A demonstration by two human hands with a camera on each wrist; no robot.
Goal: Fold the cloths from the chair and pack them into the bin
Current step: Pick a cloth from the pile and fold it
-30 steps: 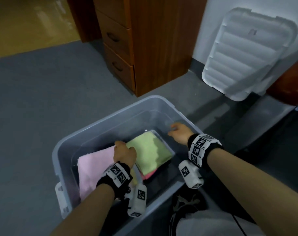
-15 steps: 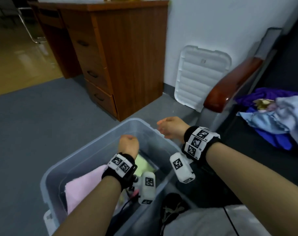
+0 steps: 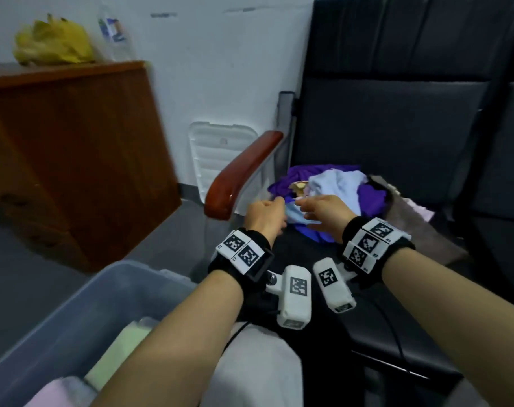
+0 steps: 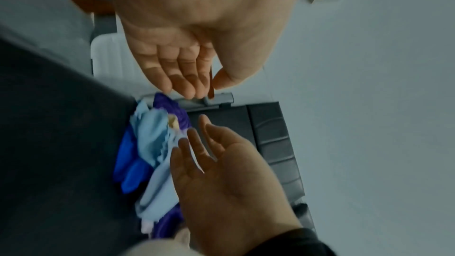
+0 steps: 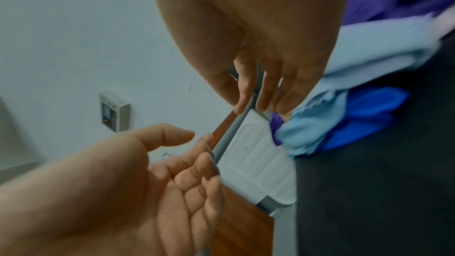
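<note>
Head view, hands: left hand (image 3: 264, 214) and right hand (image 3: 323, 211) reach side by side over the chair (image 3: 396, 127) seat, just short of the cloths (image 3: 335, 186).
Head view, count: one heap, several cloths; one bin (image 3: 74, 312) at lower left holding two folded cloths.
Left wrist view, grip: fingers (image 4: 172, 69) loosely spread, holding nothing.
Right wrist view, grip: fingers (image 5: 268, 89) relaxed, just above the light blue cloth (image 5: 315, 126); contact cannot be told.

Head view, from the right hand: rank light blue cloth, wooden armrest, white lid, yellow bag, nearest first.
From the right hand:
1. Light blue cloth, on the chair seat right at the fingertips.
2. Wooden armrest, just left of the pile.
3. White lid, leaning on the wall behind the armrest.
4. Yellow bag, far left on the cabinet top.
</note>
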